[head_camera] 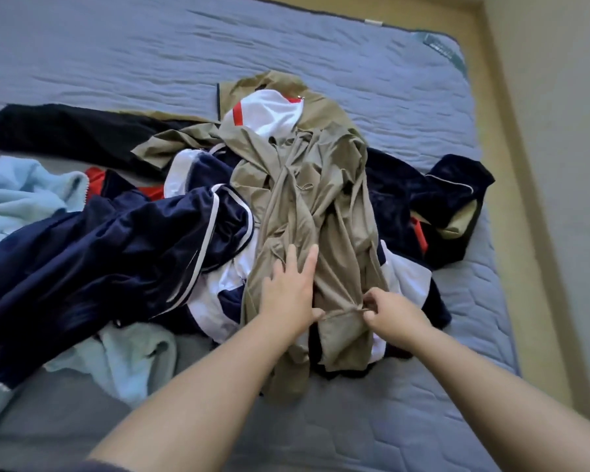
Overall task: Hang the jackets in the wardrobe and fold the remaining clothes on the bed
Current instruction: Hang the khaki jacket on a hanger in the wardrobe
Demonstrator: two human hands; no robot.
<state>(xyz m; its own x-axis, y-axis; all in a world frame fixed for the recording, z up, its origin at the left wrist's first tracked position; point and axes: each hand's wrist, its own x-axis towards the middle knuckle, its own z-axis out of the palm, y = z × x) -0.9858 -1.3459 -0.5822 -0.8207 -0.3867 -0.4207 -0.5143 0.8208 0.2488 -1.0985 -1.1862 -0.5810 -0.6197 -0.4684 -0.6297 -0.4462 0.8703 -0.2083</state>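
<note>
A heap of clothes lies on the blue quilted bed. On top, running toward me, is a crumpled khaki garment. My left hand rests flat on its lower part, fingers straight and spread. My right hand pinches a bunched fold of the same khaki cloth near its lower edge. A shiny navy jacket with white piping sprawls to the left. A white and red garment shows at the top of the heap, and a dark velvet piece lies to the right.
A black sleeve stretches out at the left. Light blue fleece lies at the far left, with more light blue fleece near the front. The bed's right edge meets a beige floor strip and a wall.
</note>
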